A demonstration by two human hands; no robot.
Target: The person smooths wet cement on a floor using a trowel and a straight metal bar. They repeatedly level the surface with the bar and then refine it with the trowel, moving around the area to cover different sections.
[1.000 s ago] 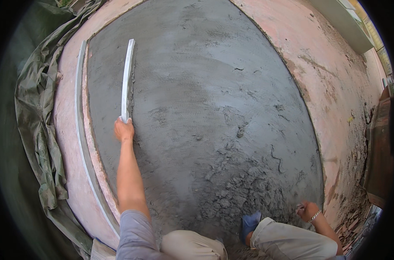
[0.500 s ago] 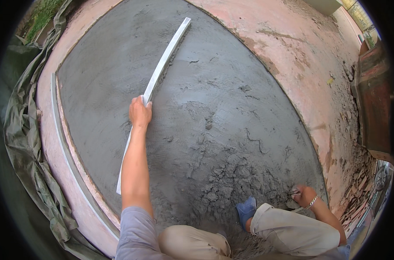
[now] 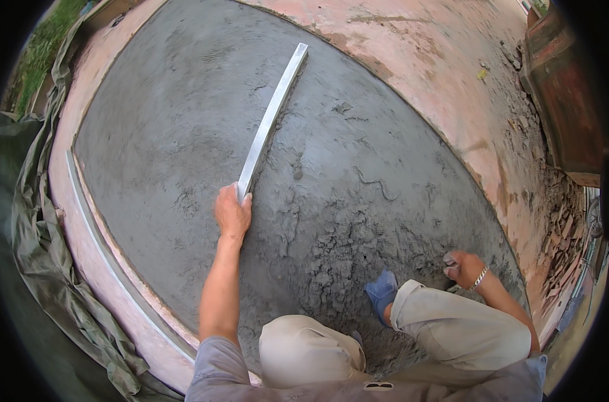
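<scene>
My left hand point(image 3: 233, 213) is closed around a long, straight metal screed bar point(image 3: 273, 114). The bar lies slantwise on wet grey concrete point(image 3: 163, 144), its far end up and to the right. Its near end is hidden under my hand and forearm. To the right of the bar the concrete is lumpy, with a rough heap point(image 3: 348, 251) in front of my knees. At the lower right, beside my bent knee and low over the concrete, is my right hand point(image 3: 462, 269), its fingers curled. What they hold, if anything, does not show clearly.
My blue-covered foot point(image 3: 383, 295) is in the concrete. A pale strip point(image 3: 110, 251) runs along the left edge, with a crumpled green tarp point(image 3: 46, 251) beyond. Pinkish floor point(image 3: 445, 80) borders the right side, with rubble point(image 3: 556, 231) and a rusty metal container point(image 3: 566, 100).
My left hand and the screed bar have moved right and nearer across the concrete. My right hand stays low beside my knee. The view has shifted to the right.
</scene>
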